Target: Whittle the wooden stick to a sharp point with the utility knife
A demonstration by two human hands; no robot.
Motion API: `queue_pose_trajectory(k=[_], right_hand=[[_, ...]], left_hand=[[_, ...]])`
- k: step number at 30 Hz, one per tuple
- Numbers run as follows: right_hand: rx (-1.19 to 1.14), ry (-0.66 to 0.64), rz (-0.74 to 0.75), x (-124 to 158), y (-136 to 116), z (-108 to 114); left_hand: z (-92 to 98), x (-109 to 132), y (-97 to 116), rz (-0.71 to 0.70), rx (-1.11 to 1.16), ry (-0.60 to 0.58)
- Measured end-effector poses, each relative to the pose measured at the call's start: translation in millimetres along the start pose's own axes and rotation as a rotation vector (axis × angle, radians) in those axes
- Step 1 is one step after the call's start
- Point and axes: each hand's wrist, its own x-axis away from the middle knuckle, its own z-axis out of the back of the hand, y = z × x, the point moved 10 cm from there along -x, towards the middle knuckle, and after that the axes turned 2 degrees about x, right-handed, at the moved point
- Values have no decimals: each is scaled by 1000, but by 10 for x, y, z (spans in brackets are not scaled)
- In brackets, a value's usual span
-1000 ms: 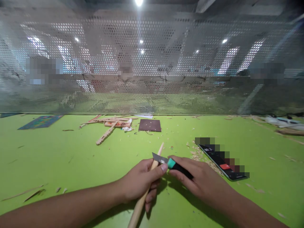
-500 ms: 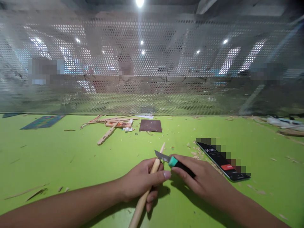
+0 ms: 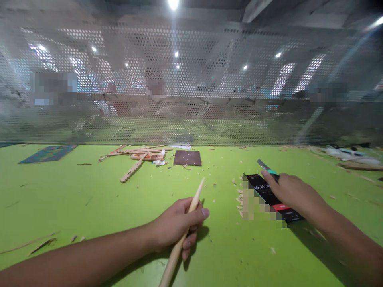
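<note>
My left hand (image 3: 181, 223) is wrapped around a pale wooden stick (image 3: 175, 255), whose tapered tip points up and away from me. The stick's lower end runs out of view at the bottom. Off to the right, my right hand (image 3: 291, 195) grips a utility knife (image 3: 271, 172) with a black and teal handle; its blade points up and left, apart from the stick. Under that hand lies a phone (image 3: 266, 191) with a timer on its dark screen, partly covered by the hand and by blurring.
Wood shavings (image 3: 239, 201) lie left of the phone. Farther back are a pile of carved wooden sticks (image 3: 134, 167), a dark brown square sheet (image 3: 187, 158) and a patterned mat (image 3: 48, 154). A perforated panel (image 3: 191, 119) closes the far side of the green table (image 3: 98, 207).
My right hand has moved the knife away from the stick, to the right and over the phone. My left hand still holds the stick in nearly the same place.
</note>
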Motion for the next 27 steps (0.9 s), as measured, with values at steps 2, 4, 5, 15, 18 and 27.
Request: queue_pose_trajectory(k=[2, 4, 5, 15, 18, 27], right_hand=[[22, -98, -55, -27, 97, -132], [35, -148, -74, -17, 84, -194], [36, -147, -68, -3, 40, -189], [-150, -153, 171, 353, -760, -40], [-207, -189, 232, 440, -891, -54], [-276, -248, 381, 611, -1161, -75]], left_hand=[[16, -4, 10, -16, 5, 13], [21, -10, 7, -13, -3, 3], [17, -13, 0, -4, -13, -12], [7, -10, -2, 6, 1, 6], [7, -8, -22, 20, -8, 8], [34, -39, 8, -9, 65, 53]])
